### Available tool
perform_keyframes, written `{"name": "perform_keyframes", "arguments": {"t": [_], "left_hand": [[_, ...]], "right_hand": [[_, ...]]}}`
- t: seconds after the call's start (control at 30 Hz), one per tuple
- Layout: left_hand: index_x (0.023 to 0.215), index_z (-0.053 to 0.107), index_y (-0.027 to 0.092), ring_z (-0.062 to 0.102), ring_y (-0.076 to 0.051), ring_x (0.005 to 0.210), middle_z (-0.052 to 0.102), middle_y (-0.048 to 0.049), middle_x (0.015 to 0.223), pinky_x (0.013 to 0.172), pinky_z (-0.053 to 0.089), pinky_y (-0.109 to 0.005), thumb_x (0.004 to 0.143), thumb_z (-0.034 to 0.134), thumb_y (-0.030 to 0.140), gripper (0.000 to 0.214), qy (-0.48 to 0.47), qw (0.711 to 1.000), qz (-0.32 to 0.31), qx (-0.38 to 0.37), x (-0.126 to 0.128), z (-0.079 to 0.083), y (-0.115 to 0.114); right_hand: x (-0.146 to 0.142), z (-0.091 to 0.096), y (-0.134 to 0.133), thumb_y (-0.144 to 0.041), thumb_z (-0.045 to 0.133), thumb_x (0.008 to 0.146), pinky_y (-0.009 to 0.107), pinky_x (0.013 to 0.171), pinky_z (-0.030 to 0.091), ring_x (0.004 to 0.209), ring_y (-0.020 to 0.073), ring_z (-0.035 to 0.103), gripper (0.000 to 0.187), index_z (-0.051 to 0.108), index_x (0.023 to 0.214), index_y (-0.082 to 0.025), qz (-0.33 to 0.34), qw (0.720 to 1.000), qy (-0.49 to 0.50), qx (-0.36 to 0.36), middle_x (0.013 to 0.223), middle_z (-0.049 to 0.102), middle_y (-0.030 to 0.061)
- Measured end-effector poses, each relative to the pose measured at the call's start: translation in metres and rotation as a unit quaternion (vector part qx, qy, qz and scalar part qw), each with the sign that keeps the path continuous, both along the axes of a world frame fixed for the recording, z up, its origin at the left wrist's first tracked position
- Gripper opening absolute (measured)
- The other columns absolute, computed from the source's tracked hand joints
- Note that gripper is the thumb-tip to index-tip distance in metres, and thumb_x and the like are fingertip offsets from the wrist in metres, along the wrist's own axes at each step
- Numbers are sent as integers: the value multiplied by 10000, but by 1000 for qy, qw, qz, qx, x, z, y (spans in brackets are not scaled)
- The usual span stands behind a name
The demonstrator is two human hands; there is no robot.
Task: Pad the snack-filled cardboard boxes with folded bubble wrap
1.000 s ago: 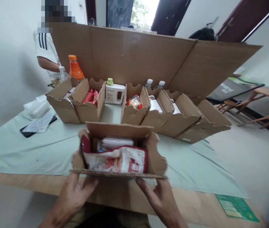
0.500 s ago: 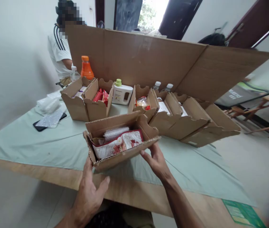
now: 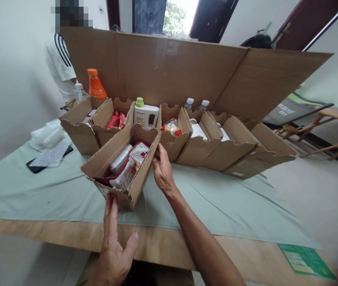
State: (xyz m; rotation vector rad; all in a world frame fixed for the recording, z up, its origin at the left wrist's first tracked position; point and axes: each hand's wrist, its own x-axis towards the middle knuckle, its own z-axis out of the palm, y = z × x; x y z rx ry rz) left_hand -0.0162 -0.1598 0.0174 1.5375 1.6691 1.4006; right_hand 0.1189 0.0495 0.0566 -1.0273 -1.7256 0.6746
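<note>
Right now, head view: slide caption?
Left hand at the near end, right hand at the right side of a box of packs.

On the wooden desk (image 3: 52, 233) lie a green printed sheet (image 3: 306, 260) and pale-green cloth (image 3: 225, 198) bearing upright cardboard boxes (image 3: 216, 153).

Left fingers (image 3: 113, 216) and right fingers (image 3: 164, 159) touch a cardboard box (image 3: 109, 153) holding a patterned packet (image 3: 132, 167).

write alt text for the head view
An open cardboard box holding a printed bag, with a person's left hand at its near end and right hand against its side. Behind are more boxes and a white jug.
</note>
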Motion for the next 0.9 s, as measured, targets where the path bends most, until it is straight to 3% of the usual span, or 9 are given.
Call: {"name": "perform_keyframes", "arguments": {"t": [0.23, 0.33, 0.47, 0.63, 0.8, 0.9], "left_hand": [[1656, 96, 405, 167, -375, 1608, 52, -69, 1764, 1223, 387, -614, 940, 590, 177, 899, 1, 1000, -12, 1, 4, -8, 7], [1657, 93, 405, 141, -372, 1614, 39, -50, 1768, 1237, 368, -602, 945, 592, 182, 898, 8, 1000, -29, -4, 7, -5, 14], [1663, 87, 372, 41, -369, 1624, -20, -58, 1771, 1237, 360, -600, 954, 563, 173, 877, 19, 998, -55, -9, 16, 2, 32], [1655, 156, 329, 52, -387, 1620, -29, -102, 1768, 1221, 358, -612, 908, 613, 211, 883, 28, 995, -100, 9, 22, 0, 91], [1628, 260, 239, 78, -407, 1614, -105, -168, 1753, 1230, 337, -597, 835, 677, 248, 896, 26, 987, -158, 4, 18, -2, 169], [1619, 293, 224, 46, -392, 1618, -98, -158, 1757, 1263, 279, -576, 833, 683, 284, 880, 45, 987, -153, 4, 16, -7, 195]], "right_hand": [[-1, -3, 6, -411, 414, 1009, 485, 1300, 243, 1549, 231, 342, 571, 438, 1559, -260, -3, 1000, 5, 22, 1648, 426, 64], [4, -23, 9, -483, 410, 1007, 460, 1267, 310, 1490, 246, 432, 547, 541, 1467, -216, -26, 999, 27, 2, 1576, 517, 107], [10, -58, 13, -445, 466, 963, 486, 1156, 438, 1300, 296, 601, 464, 648, 1293, -173, -65, 996, 38, -49, 1373, 667, 170], [14, -80, 22, -378, 495, 934, 479, 1097, 480, 1216, 289, 645, 449, 614, 1305, -155, -97, 991, 61, -73, 1317, 690, 172], [14, -82, 25, -326, 502, 917, 423, 986, 551, 1055, 252, 702, 412, 608, 1283, -171, -115, 986, 87, -88, 1237, 728, 143], [13, -81, 25, -312, 517, 902, 399, 947, 567, 1012, 238, 714, 401, 615, 1267, -179, -115, 984, 96, -93, 1216, 741, 132]]}}
